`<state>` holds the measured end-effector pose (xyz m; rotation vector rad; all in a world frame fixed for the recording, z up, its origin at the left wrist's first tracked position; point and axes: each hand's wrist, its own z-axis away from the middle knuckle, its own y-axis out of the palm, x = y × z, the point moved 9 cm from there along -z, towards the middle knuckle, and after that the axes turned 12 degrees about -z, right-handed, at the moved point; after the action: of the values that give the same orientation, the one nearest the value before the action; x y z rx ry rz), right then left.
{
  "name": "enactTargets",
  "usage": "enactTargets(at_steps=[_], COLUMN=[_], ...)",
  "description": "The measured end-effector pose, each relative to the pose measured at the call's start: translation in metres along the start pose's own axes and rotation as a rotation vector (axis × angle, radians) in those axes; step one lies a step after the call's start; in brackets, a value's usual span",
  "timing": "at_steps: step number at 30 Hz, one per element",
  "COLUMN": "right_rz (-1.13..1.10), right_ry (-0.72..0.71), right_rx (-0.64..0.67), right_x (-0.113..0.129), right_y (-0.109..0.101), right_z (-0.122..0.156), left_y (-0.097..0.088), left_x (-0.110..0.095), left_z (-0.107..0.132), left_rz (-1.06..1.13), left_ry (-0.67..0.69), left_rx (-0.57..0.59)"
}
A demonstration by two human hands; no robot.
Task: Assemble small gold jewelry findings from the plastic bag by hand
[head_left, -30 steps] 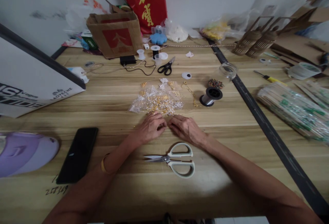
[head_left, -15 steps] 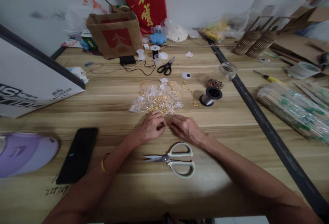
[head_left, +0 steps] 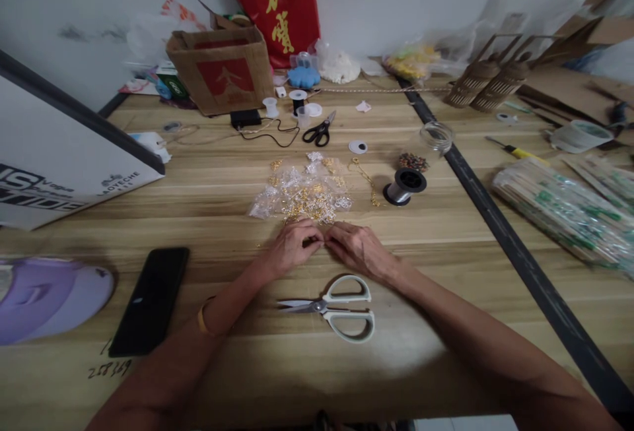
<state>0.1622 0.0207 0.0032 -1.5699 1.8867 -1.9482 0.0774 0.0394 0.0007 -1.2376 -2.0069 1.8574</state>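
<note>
My left hand [head_left: 296, 244] rests near the table's middle, thumb and fingers pinched; whatever lies between them is too small to name. Facing it, my right hand [head_left: 354, 245] is closed too, its fingertips meeting those of the left, and its grip is hidden. Just beyond both hands lies a pile of gold and silver jewellery findings [head_left: 310, 197], partly in small clear bags. A gold chain [head_left: 369, 183] lies to the right of the pile. Nearer to me, scissors with pale handles [head_left: 329, 307] lie with blades pointing left.
Right of the pile stand a wire spool [head_left: 405, 186] and a clear jar [head_left: 436, 139] on its side with beads. Black scissors [head_left: 319, 130] lie behind. A phone [head_left: 150, 301] and a purple object [head_left: 54, 299] are left; packed sticks [head_left: 559, 213] lie right.
My left hand's fingertips have come slightly closer to the right hand's, narrowing the gap between them. The things on the table have stayed put.
</note>
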Motion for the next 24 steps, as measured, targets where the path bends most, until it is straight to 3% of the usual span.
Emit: enactTargets(at_steps=[13,24], right_rz=[0.019,0.101], right_ry=[0.056,0.064], right_rx=[0.024,0.044], right_x=[0.003,0.006], right_y=[-0.01,-0.005], right_z=[-0.001,-0.004], left_y=[-0.007,-0.002], left_x=[0.004,0.014], left_z=[0.0,0.003], left_rz=[0.143,0.281], left_ry=[-0.035,-0.231], left_rx=[-0.014,-0.005])
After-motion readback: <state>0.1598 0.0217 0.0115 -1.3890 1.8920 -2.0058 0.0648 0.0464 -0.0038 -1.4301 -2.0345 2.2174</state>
